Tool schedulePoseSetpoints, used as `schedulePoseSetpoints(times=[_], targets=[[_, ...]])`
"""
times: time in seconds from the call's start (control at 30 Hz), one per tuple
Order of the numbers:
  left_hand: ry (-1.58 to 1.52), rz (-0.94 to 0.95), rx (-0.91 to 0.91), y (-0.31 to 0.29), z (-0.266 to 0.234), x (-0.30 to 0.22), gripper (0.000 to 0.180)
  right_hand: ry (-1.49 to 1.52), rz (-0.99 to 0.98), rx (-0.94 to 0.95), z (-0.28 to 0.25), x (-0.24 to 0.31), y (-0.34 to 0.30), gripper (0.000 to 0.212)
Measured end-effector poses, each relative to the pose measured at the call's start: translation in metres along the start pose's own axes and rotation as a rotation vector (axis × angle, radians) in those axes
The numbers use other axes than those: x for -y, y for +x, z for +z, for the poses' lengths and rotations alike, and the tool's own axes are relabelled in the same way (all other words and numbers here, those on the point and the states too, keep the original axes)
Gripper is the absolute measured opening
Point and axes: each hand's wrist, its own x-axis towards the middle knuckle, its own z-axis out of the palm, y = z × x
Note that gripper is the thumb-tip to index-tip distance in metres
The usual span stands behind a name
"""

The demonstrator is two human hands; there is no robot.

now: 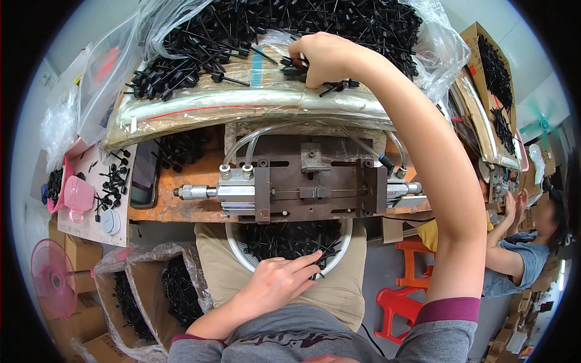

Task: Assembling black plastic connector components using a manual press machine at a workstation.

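Observation:
Far out over the worktop, my right hand (327,57) reaches into a big pile of black plastic parts (363,24), each a thin stem with a thicker head. Its fingers curl down around several of these parts at the pile's front edge. My left hand (278,281) is at the near rim of a white basin (242,257) on my lap, with a black stemmed part pinched at its fingertips. More such parts (284,239) fill the basin. Between the hands stands a metal clamping fixture (311,193) with two air cylinders; neither hand touches it.
Clear hoses (251,142) arch over the fixture. At left are a dark tablet-like device (144,172), a pink cup (78,196), loose black parts and a pink fan (54,278). Lined boxes of parts (142,296) stand below. Rightward are red stools (396,311) and a co-worker (514,257).

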Motion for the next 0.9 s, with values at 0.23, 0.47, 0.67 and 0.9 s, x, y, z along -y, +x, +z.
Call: schedulePoseSetpoints(times=[0.23,0.47,0.67,0.9], targets=[[-0.077,-0.007,0.042,-0.007,0.008,0.007,0.022,0.077,-0.102,-0.089,0.003,-0.010,-0.001,0.047],[-0.082,-0.031,0.064,-0.014,0.019,0.018,0.023,0.139,-0.048,-0.224,-0.011,-0.025,-0.001,0.037],[-0.077,-0.061,0.143,-0.016,0.034,0.032,0.023,0.668,0.103,-0.372,-0.021,-0.059,-0.026,0.025],[0.045,-0.137,0.249,-0.032,0.051,0.041,0.027,1.302,0.011,-0.575,-0.010,-0.075,-0.049,0.027]])
